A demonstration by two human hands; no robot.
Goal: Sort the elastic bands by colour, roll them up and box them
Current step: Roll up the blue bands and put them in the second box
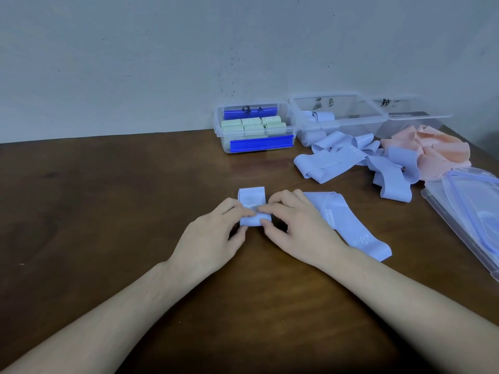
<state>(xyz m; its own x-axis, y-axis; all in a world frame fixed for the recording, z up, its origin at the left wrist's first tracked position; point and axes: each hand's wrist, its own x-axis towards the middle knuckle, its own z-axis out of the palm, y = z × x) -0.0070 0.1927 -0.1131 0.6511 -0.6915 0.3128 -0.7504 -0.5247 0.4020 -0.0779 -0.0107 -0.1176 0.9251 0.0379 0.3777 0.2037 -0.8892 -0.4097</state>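
Head view: both hands meet over a blue band (252,206) laid flat on the worktop (108,211), well in front of the boxes. The left hand (213,236) and right hand (299,225) each pinch the band's near end, fingers (266,209) on top and thumbs at the near edge, so the roll looks barely begun. The far end lies free beyond the fingertips.

The main risk, as I judge it, is a skewed roll: if one hand turns ahead of the other, the band will cone out and may not sit snug in a box. Easing the pinch could let the springy material uncoil.

A second blue band (351,225) lies just beside the right hand, partly under the wrist; a sweeping forearm could drag it along or off the near edge.

Further back, a loose heap of blue bands (364,163) touches a pink heap (432,149), so colours could get mixed when grabbing. The blue box (337,114) holds a few rolls; the green box (256,128) looks full. The lids (464,201) at right sit near the worktop's edge.
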